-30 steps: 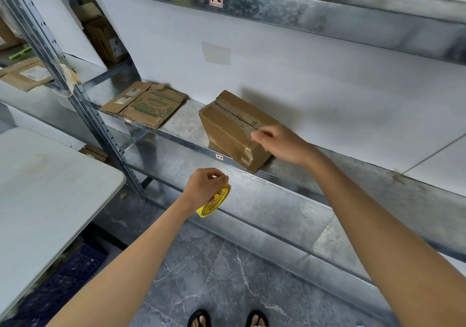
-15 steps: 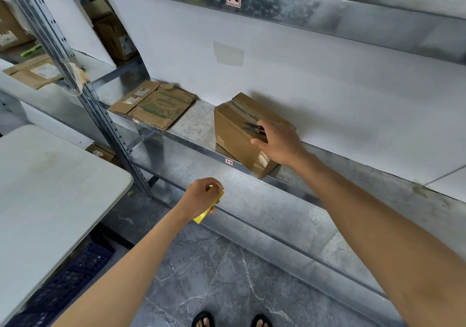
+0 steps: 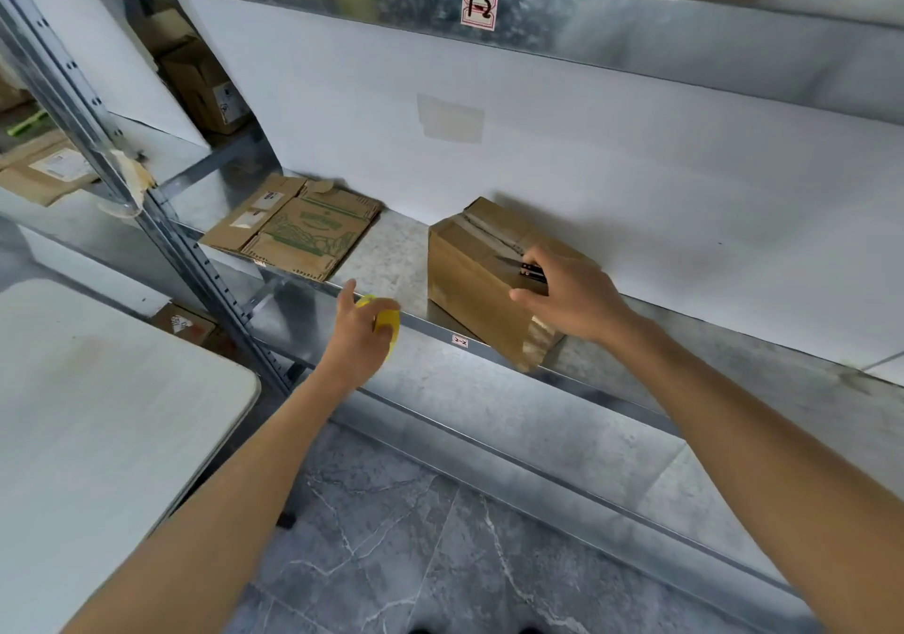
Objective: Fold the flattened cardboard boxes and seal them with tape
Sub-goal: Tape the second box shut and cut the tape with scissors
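At the metal shelf (image 3: 398, 254), I have the right hand (image 3: 575, 298) laid on top of the folded box (image 3: 464, 286), fingers curled round a dark-handled tool (image 3: 531, 271), probably a cutter, though I cannot tell. The left hand (image 3: 354, 335) is clenched round a yellow tape roll (image 3: 387, 326) just before the shelf's front edge. The box sits at an angle on the shelf, one corner over the lip, with tape along its top seam. I judge it light, probably empty, and stiff at the edges but soft mid-panel. I would take it by two opposite sides low down, not by the glossy, slippery tape. Flattened boxes (image 3: 303, 232) lie in a stack further left on the same shelf, thin and floppy, best lifted by a long edge. The worktop (image 3: 98, 413) stands at lower left.
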